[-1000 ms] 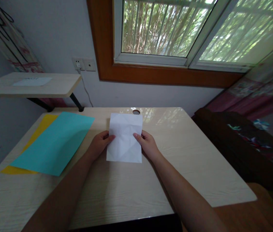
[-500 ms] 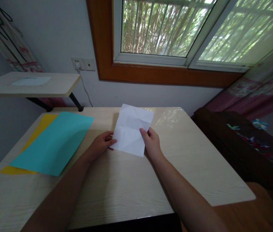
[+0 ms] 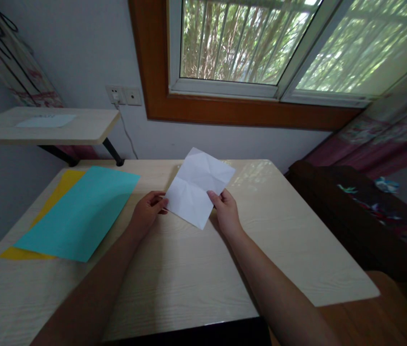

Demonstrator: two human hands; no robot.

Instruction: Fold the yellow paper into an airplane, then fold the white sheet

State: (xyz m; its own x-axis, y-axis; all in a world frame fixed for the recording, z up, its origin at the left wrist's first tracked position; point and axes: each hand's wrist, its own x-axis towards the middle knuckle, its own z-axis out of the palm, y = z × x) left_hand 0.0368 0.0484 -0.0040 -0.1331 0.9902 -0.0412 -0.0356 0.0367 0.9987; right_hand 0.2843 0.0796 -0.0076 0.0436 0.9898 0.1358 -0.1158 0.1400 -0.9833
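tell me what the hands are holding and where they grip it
A creased white paper sheet: the right hand pinches its right edge, the left hand its left corner.

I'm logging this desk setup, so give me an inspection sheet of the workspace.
Surface: pale wood-grain table, glossy near the window.
Job's things: creased white paper, tilted, lifted at its far end.
Clutter: teal sheet lying over a yellow sheet.
Grippers: left hand touches the paper's left edge; right hand pinches its right edge.
Cables: white cord hanging from the wall socket.
Surroundings: window, side shelf.
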